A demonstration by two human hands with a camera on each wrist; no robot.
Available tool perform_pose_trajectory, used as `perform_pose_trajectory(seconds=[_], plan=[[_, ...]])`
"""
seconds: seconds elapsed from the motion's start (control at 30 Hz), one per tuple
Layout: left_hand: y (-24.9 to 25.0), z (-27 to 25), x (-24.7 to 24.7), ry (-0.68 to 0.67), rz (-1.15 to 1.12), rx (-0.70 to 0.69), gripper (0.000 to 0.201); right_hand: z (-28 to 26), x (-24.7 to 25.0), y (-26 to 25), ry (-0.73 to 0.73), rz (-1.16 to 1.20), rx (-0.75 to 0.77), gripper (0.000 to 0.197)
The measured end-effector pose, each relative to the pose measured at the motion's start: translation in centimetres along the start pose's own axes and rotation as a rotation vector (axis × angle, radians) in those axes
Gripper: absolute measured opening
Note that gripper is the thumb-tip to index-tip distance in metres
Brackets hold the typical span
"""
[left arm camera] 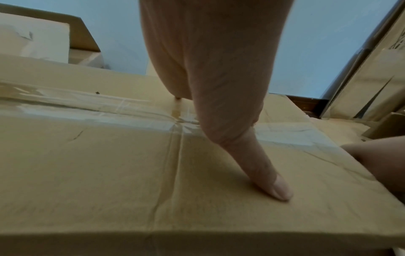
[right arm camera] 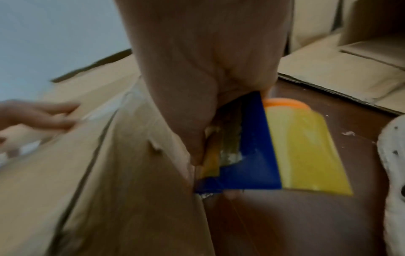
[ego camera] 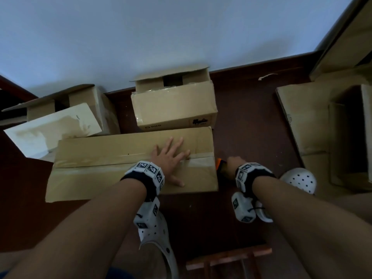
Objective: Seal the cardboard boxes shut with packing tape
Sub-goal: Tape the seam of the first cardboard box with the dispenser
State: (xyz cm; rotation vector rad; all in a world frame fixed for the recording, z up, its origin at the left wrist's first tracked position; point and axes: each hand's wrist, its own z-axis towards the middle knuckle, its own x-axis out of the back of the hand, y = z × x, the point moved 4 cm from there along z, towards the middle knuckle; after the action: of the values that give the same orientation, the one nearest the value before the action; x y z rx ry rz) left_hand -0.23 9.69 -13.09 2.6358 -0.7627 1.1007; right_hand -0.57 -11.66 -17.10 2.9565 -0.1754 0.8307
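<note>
Kneeling over the long cardboard box (ego camera: 112,174) on the dark wooden floor (ego camera: 251,137), the person presses the left hand (ego camera: 171,158) flat on the box top, fingers straight and spread, thumb (left arm camera: 263,166) down on the cardboard just nearer than the taped seam. A strip of clear packing tape (left arm camera: 92,110) runs along that seam, under the left hand's fingers and out to the box's right end. Just off that right end, the right hand (ego camera: 233,164) is curled round a tape dispenser (right arm camera: 252,147) with a blue body, orange part and yellowish tape, held against the end face of the box; the wrist view is blurred, so how the tape lies on that end face cannot be told. Beside the box, white clogs (ego camera: 300,180) stand on the floor. Beyond the long box, a smaller open box (ego camera: 173,105) sits by the pale wall (ego camera: 161,33), another open box (ego camera: 66,111) to its left, and flattened cardboard (ego camera: 314,121) lies farther right.
</note>
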Motion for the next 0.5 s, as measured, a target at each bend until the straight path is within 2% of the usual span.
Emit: perform_pose_trajectory(seconds=[0.13,0.2,0.3,0.43,0.5], plan=[[-0.4,0.4,-0.3,0.017,-0.006,-0.028,0.117,0.3,2.9,0.8,0.141,0.16,-0.027,0.029],[-0.3,0.5,-0.4,0.025,-0.009,-0.02,0.117,0.4,3.7,1.0,0.133,0.204,-0.05,0.03],[-0.2,0.2,0.1,0.034,-0.007,-0.001,0.117,-0.4,4.5,1.7,0.168,0.311,-0.047,0.018],[0.6,-0.5,1.1,0.014,0.037,0.034,0.11,-0.3,3.1,3.2,0.291,0.601,-0.094,0.058],[1.0,-0.5,2.0,0.003,0.072,0.04,0.099,0.1,2.2,3.8,0.346,0.655,-0.034,0.061]])
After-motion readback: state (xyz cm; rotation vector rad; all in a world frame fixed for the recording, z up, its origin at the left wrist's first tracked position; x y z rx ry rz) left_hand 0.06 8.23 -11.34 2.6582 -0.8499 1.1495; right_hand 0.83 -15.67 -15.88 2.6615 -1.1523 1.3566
